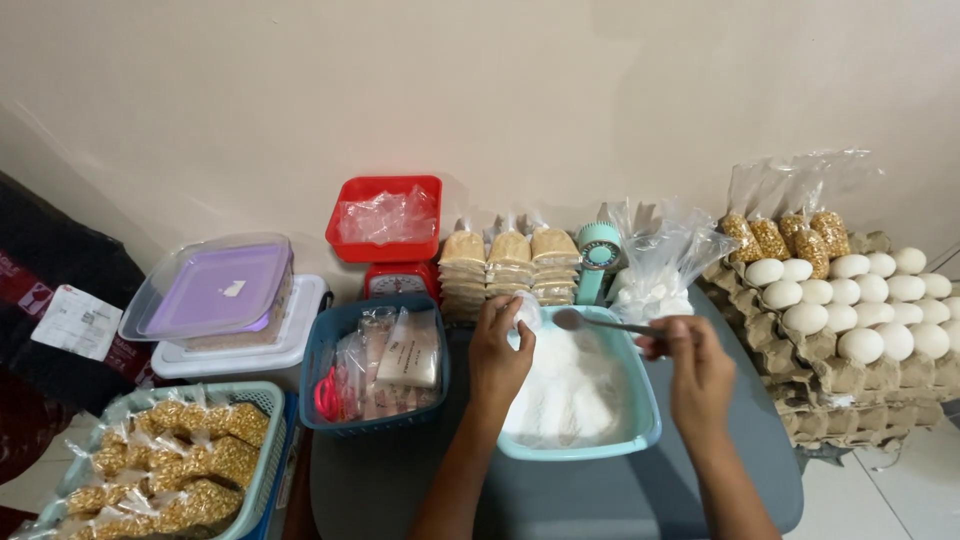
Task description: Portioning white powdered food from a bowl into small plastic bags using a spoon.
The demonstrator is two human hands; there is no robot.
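1. Pinching a small clear bag point(525, 312), the left hand point(497, 355) hovers over the light-blue tub point(640, 430) of white powder point(560, 395) on the grey desk point(560, 495).
2. The right hand point(697, 375) has its fingers closed around a spoon point(590, 322), bowl beside the bag.

Glossy metal spoon point(600, 323), plastic basin point(640, 425)

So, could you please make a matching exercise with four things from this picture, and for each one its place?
Things:
1. spoon
2. scissors
3. eggs
4. scale

Places:
a. in the dark blue basket
b. by the wall, left of the stacked packets
c. in the right hand
d. on cardboard trays, far right

Pairs: 1-c, 2-a, 3-d, 4-b
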